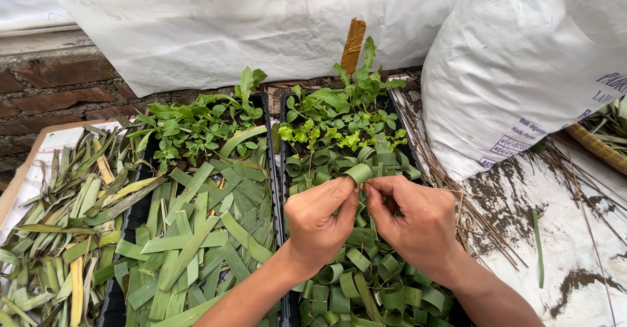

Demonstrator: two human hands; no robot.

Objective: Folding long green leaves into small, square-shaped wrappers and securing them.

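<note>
My left hand (318, 222) and my right hand (413, 220) meet over a black tray (282, 138), and together their fingertips pinch a green leaf strip rolled into a small ring (358, 173). Under them the tray holds several more rolled leaf rings (372, 281). Green seedlings (339, 118) grow at the tray's far end.
A second black tray (121, 294) to the left holds flat cut leaf strips (196, 242) and seedlings (196, 124). Further left, a board (26, 170) carries a heap of loose leaf pieces. A large white sack (522, 59) stands at right, with thin dry sticks (464, 229) beside the tray.
</note>
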